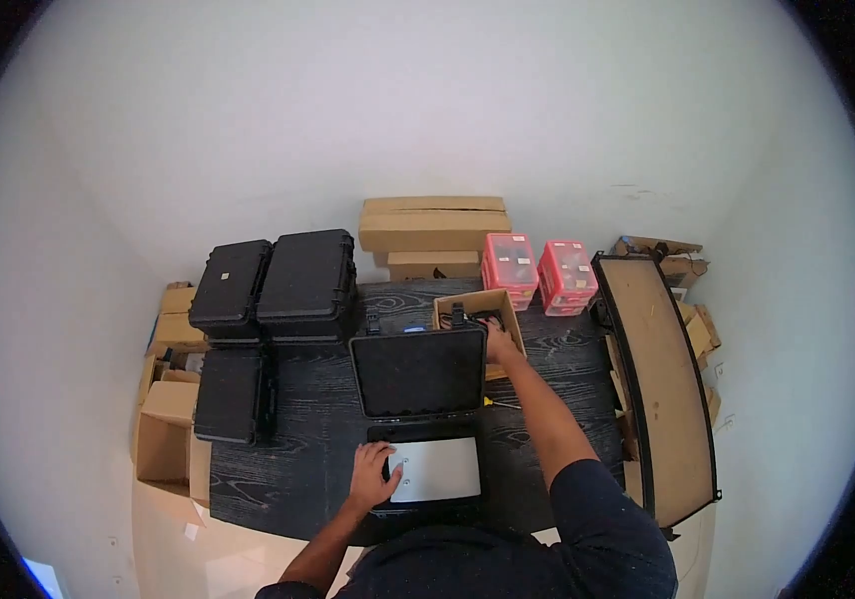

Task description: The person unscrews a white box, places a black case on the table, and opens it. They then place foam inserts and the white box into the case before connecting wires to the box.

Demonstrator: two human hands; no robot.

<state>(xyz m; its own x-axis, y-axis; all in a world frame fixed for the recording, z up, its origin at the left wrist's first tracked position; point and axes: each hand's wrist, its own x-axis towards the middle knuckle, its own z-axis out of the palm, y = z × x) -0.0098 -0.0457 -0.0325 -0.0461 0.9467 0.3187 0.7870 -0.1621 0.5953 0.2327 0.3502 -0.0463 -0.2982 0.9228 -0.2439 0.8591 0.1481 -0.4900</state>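
Note:
An open black case (pixel 419 373) stands on the dark table with its lid raised. In its base lies a flat silver panel (pixel 442 470). My left hand (pixel 375 472) rests on the panel's left end, fingers spread. Behind the lid, my right hand (pixel 495 339) reaches into an open cardboard box (pixel 509 311) that holds black items; its fingers are partly hidden, and what they touch cannot be made out. A yellow-handled screwdriver (pixel 500 403) lies right of the lid.
Black hard cases (pixel 304 278) stand at the left. Red-edged organizer boxes (pixel 510 265) are at the back right, beside long cardboard boxes (pixel 434 225). A black-framed brown panel (pixel 657 384) leans along the right edge. An open carton (pixel 166 436) sits left of the table.

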